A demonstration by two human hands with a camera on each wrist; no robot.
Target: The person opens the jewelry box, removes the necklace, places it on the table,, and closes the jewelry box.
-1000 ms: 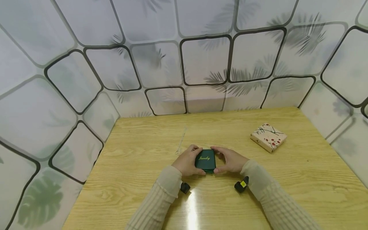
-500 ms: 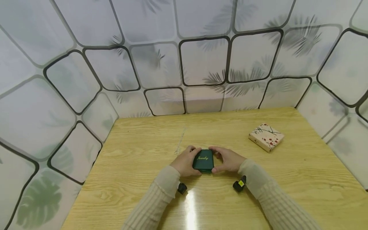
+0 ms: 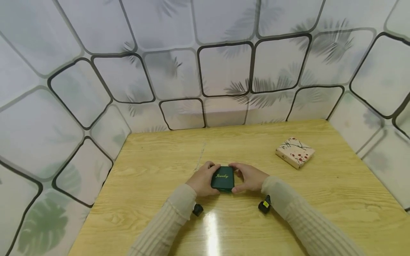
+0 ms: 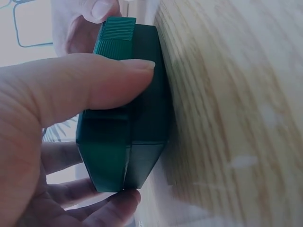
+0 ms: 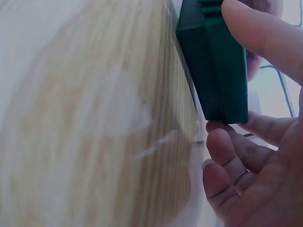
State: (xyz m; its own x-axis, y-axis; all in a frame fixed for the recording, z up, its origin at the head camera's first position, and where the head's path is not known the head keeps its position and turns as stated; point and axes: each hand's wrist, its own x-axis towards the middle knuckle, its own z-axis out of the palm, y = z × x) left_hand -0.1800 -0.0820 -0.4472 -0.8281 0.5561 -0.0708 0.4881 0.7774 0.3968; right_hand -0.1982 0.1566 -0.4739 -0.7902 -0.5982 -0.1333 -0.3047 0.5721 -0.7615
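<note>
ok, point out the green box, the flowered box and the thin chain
green box (image 3: 222, 182): head view, on the lid, below the gold lettering
flowered box (image 3: 294, 150): head view, on the top face
thin chain (image 3: 201, 153): head view, about midway along its visible length

Over the past second, a green jewelry box (image 3: 222, 180) edges slightly toward the person's left across the tabletop (image 3: 153, 167), the left grip (image 3: 201, 181) and right grip (image 3: 251, 177) shifting with it, closer to a thin chain (image 3: 200, 156). The head view turns a touch rightward, placing a flowered box (image 3: 295, 152) slightly farther left.
</note>
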